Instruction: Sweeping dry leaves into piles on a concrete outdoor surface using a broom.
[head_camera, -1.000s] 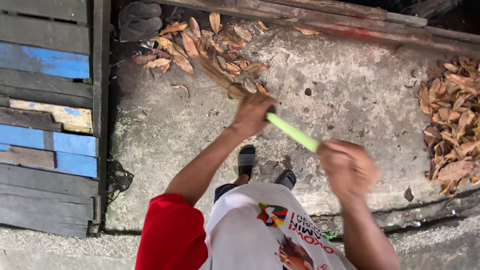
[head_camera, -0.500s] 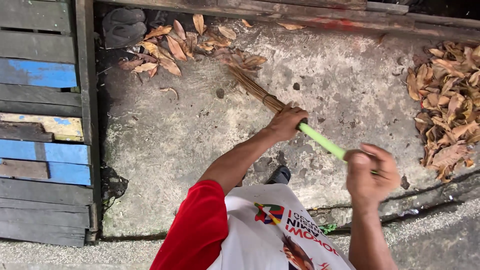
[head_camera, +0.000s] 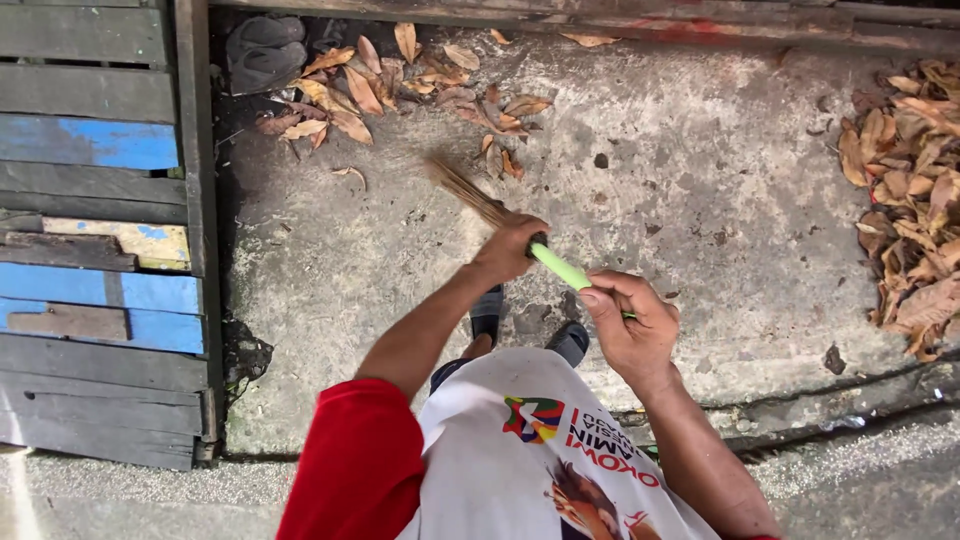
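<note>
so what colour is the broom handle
Bright lime green, on the broom handle gripped between the left hand and right hand; head view.

Concrete floor (head_camera: 700, 180); dry leaves (head_camera: 910, 190); sandals (head_camera: 265, 50)

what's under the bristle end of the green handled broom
Bare grey concrete floor shows under the brown stick bristles of the green-handled broom; the dry brown leaves lie beyond them. Whatever the bristles cover stays hidden.

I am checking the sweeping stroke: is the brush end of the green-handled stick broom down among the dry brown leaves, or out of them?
Out: the brown bristles end on bare concrete, short of the leaves.
</note>
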